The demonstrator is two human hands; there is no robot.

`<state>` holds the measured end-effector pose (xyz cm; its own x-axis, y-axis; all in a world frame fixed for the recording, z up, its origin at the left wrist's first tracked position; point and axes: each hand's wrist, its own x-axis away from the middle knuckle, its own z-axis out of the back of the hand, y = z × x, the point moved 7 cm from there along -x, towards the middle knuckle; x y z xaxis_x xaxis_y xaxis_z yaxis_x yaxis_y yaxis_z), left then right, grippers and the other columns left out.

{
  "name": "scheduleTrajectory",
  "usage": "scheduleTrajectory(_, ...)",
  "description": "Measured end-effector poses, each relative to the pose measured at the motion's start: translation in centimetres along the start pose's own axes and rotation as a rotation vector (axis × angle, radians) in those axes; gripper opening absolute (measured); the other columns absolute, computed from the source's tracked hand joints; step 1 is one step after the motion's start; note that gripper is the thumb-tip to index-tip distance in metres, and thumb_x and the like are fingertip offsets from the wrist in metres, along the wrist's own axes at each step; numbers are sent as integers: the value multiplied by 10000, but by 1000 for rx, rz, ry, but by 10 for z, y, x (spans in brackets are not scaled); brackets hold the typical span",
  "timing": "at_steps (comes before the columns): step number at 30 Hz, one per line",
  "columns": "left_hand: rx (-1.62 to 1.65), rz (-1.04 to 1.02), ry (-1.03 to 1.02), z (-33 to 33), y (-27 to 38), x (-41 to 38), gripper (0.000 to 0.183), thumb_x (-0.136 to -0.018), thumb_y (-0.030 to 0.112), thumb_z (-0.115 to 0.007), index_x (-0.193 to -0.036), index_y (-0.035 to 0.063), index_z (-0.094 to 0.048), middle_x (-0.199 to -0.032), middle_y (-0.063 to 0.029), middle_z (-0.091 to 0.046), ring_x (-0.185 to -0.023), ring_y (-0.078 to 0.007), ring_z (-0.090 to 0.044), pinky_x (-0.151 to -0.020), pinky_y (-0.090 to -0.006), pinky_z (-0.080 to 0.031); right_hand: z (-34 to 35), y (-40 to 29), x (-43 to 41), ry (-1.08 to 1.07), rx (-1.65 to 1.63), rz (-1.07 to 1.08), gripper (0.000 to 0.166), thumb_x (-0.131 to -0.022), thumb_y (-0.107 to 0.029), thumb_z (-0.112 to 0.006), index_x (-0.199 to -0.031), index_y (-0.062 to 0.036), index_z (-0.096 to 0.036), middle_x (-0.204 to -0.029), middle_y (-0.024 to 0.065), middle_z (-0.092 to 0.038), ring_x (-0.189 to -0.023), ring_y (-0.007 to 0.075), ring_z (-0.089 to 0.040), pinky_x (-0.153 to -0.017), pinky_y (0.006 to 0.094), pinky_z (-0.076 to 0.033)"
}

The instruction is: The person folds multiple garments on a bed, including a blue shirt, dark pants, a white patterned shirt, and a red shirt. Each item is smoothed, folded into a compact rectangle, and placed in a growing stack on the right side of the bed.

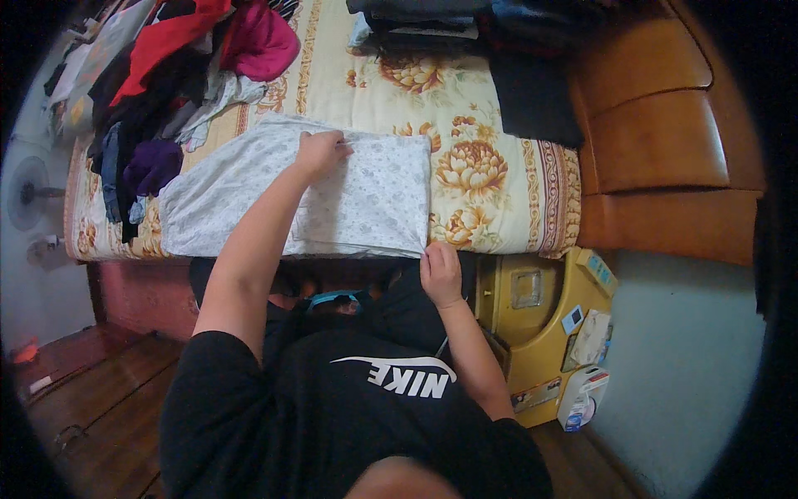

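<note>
A white fabric piece with a small grey print [374, 187], perhaps a garment, lies spread and folded along the near edge of the bed. My left hand [321, 155] rests on its upper part, with the fingers bent toward the fabric; whether they grip it is hard to see. At the near right corner, my right hand [441, 274] pinches the fabric between thumb and fingers. The right side of the piece runs fairly straight up from that corner. Its left part is wider, with a rounded outline and some wrinkles.
Loose clothes [162, 81] are heaped on the left of the floral bedspread [471, 168]. Folded dark clothes [424, 25] are stacked at the far side, near a black cloth [536, 100]. A brown padded headboard [654, 143] and a yellow cabinet [536, 330] stand to the right.
</note>
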<state>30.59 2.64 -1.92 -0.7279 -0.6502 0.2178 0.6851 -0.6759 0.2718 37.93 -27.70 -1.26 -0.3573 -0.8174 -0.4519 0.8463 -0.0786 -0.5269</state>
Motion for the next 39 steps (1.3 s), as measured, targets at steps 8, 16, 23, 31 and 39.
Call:
scheduleTrajectory(8,445,222,320,2,-79,51,478,-673,313,-719,-1017,33,-539,-849,-145,-603,-758,-281,-584,-719,-386,-441,-5,-4,-6,-96,-30,-68,308,-681,-127,-683,-910,-37,-498,-883,146,-518,-850,339,-502,-759,411,-422)
scheduleTrajectory(16,770,504,315,-33,-108,94,236,-664,234,-701,-679,20,-602,-636,-92,-604,-600,-209,-579,-587,-319,-453,-28,9,-2,-235,-49,-91,141,-758,-82,-578,-880,-51,-514,-805,135,-529,-798,321,-523,-685,397,-436)
scheduleTrajectory(23,701,449,578,-4,-95,112,231,-712,217,-651,-764,-1,-592,-677,-143,-598,-641,-245,-586,-612,-345,-454,-24,12,2,-246,-30,-369,141,-780,-138,-593,-835,-42,-505,-727,136,-565,-704,344,-549,-635,410,-443)
scheduleTrajectory(31,709,547,316,-22,-114,127,406,-750,347,-610,-935,-6,-532,-870,-213,-603,-835,-340,-582,-724,-393,-450,6,-18,-51,-17,163,-223,212,-769,-170,-618,-656,-41,-492,-604,104,-499,-572,273,-507,-542,369,-409)
scheduleTrajectory(39,744,374,347,-46,-111,161,392,-736,196,-654,-1021,12,-460,-885,-250,-583,-858,-402,-560,-737,-431,-441,-117,-113,-140,-431,308,-22,566,-763,-241,-611,-1268,-121,-386,-1355,135,-320,-1278,338,-233,-961,599,-222)
